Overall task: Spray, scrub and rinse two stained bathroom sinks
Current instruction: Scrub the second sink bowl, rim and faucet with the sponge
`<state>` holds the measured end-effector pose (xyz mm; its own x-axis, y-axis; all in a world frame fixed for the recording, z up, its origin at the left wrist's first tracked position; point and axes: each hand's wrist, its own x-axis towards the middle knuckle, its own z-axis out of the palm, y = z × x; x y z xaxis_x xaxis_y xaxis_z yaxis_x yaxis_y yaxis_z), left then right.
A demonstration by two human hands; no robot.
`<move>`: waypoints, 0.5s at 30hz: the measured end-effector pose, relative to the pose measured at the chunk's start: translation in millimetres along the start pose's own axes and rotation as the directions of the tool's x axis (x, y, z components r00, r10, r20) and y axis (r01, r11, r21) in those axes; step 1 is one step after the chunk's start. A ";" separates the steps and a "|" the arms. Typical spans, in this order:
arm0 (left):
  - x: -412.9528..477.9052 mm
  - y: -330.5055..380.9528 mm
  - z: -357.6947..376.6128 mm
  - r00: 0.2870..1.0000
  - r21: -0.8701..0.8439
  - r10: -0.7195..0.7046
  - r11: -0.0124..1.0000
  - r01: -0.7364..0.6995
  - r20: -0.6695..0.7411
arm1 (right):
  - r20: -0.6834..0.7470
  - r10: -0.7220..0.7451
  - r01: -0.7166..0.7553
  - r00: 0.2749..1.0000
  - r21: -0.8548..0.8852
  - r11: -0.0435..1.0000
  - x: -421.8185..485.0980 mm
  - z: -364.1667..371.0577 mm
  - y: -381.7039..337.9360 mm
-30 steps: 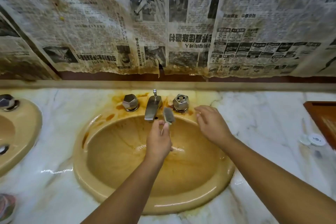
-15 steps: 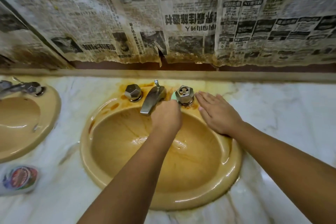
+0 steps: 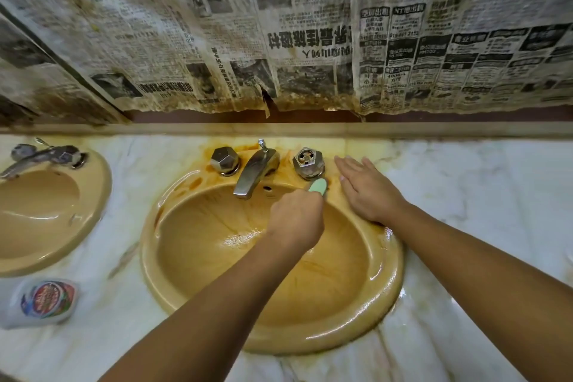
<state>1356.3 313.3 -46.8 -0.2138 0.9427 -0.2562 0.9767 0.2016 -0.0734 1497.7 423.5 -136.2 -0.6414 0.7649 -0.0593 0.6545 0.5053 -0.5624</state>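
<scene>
- The left hand (image 3: 296, 220) is drawing back a little from the right tap handle (image 3: 308, 163). The brush (image 3: 318, 187) is now showing its pale green head past the knuckles, where half a second ago the fist was covering it.
- The left hand is curling tight around the brush's handle. The right hand (image 3: 369, 192) is lying open with straight fingers, palm pressing on the rim of the sink (image 3: 387, 273) just beside that tap handle.
- Scrubbing looks to be the step in hand, with the brush head working the orange-stained ledge in front of the tap handle.
- The next move is probably calling for short, firm strokes around the faceted base, then across towards the spout (image 3: 255, 172).
- The oval basin is gleaming wet, a glossy mustard ceramic streaked with rust.
- The second sink (image 3: 102, 195) is waiting at the left, with a bottle (image 3: 43, 301) lying on the veined marble bench (image 3: 480, 195) near it.
</scene>
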 end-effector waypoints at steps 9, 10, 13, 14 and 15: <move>1.9 -20.0 19.9 0.998 -0.017 0.026 0.999 -0.027 -0.064 | -0.096 -0.018 0.020 0.995 0.018 1.000 -14.1 3.5 6.3; 1.5 -19.3 20.6 0.998 -0.022 0.009 1.000 -0.010 -0.065 | -0.097 -0.026 0.027 0.995 0.005 1.000 -12.9 4.7 7.1; -0.5 6.5 15.9 0.998 -0.019 0.053 0.998 -0.054 -0.043 | -0.080 -0.027 0.027 0.996 -0.006 1.000 -10.4 4.1 8.4; -1.3 13.2 14.7 0.997 -0.035 0.073 0.997 -0.074 -0.038 | -0.078 -0.023 0.022 0.997 -0.003 1.000 -10.8 3.5 8.3; -0.8 13.1 14.3 0.996 -0.050 0.078 0.996 -0.080 -0.045 | -0.079 -0.021 0.021 0.997 -0.003 1.000 -11.3 3.3 8.5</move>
<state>1369.0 311.3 -61.3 -0.1362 0.9665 -0.2175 0.9903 0.1386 -0.0040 1509.2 417.8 -143.0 -0.6217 0.7831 0.0181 0.6421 0.5227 -0.5608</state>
